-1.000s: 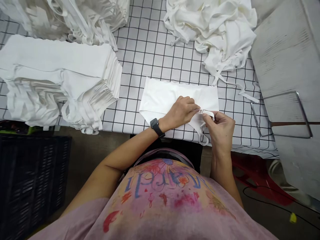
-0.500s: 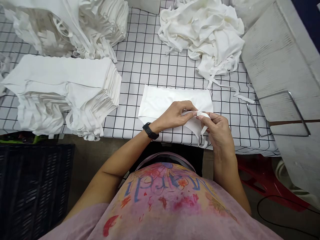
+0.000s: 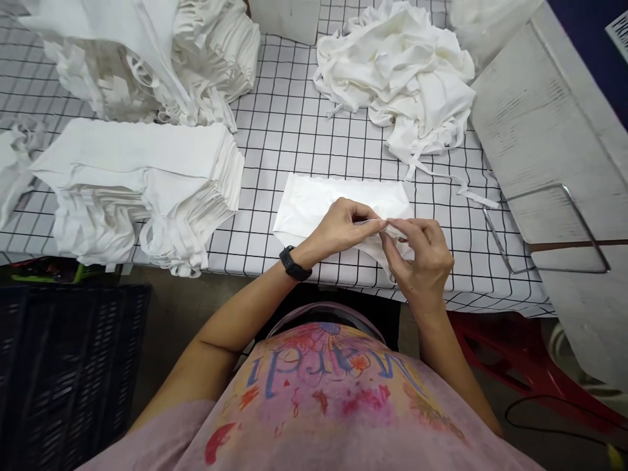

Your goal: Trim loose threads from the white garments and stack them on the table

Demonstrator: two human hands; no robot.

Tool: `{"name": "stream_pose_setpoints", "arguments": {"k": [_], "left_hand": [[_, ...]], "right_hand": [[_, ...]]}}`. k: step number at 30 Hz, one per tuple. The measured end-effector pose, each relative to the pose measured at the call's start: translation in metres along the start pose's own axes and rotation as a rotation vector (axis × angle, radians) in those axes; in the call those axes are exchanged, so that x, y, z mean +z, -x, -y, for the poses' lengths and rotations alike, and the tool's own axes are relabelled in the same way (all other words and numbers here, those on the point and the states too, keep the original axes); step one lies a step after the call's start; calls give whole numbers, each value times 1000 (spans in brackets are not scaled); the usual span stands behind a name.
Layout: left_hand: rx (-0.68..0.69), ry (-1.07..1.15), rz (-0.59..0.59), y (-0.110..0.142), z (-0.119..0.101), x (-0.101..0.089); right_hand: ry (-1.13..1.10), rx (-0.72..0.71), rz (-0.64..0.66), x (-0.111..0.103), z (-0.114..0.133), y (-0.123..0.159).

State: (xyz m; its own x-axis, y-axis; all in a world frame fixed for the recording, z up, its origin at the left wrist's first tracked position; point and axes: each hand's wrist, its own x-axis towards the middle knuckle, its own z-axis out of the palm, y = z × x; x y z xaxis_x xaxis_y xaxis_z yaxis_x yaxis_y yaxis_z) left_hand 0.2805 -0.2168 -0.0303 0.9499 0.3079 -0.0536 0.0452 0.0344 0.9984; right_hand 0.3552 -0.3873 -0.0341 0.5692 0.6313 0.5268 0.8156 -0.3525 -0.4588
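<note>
A white garment with narrow straps (image 3: 304, 203) lies flat on the checked cloth in front of me. My left hand (image 3: 346, 226), with a black watch on the wrist, rests over its middle and pinches its near edge between thumb and fingers. Close against those fingertips, my right hand (image 3: 419, 252) is closed in a pinch at the same edge, where a strap joins. The strap is mostly hidden behind the right hand, and exactly what its fingertips grip there is too small to see.
Neat stacks of similar white garments (image 3: 142, 147) stand at the left, with another pile (image 3: 210, 59) behind. A loose white heap (image 3: 397, 72) lies at the back right. White boxes (image 3: 544, 118) and a bent metal wire frame (image 3: 583, 216) border the right side. Below is a red stool (image 3: 510, 360).
My right hand has turned and moved slightly left, its fingertips now meeting the left ones. The strap loop that showed at its fingers is now mostly hidden. My left hand keeps its pinch.
</note>
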Motion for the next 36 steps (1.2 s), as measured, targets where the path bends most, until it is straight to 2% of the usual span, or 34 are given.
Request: {"name": "stream_pose_setpoints", "arguments": {"k": [3, 11, 17, 21, 23, 25, 28, 30, 33, 36], "left_hand": [[13, 15, 19, 1, -1, -3], [34, 34, 35, 2, 4, -6], [21, 12, 5, 2, 4, -5], [16, 19, -34, 2, 2, -3], [18, 32, -74, 1, 1, -4], [17, 37, -113, 0, 0, -5], [2, 29, -126, 0, -3, -7], [-4, 24, -119, 0, -4, -7], [-1, 19, -112, -1, -3, -6], [11, 7, -104, -2, -1, -4]], "right_hand": [[19, -96, -16, 3, -8, -1], [-5, -122, -1, 2, -16, -2], [82, -157, 20, 5, -20, -2], [56, -105, -17, 7, -16, -3], [-42, -61, -18, 6, -14, -5], [-227, 61, 13, 4, -14, -7], [-513, 316, 100, 1, -17, -11], [-602, 399, 151, -1, -19, -13], [-618, 386, 190, -1, -18, -14], [-507, 280, 176, 0, -13, -13]]}}
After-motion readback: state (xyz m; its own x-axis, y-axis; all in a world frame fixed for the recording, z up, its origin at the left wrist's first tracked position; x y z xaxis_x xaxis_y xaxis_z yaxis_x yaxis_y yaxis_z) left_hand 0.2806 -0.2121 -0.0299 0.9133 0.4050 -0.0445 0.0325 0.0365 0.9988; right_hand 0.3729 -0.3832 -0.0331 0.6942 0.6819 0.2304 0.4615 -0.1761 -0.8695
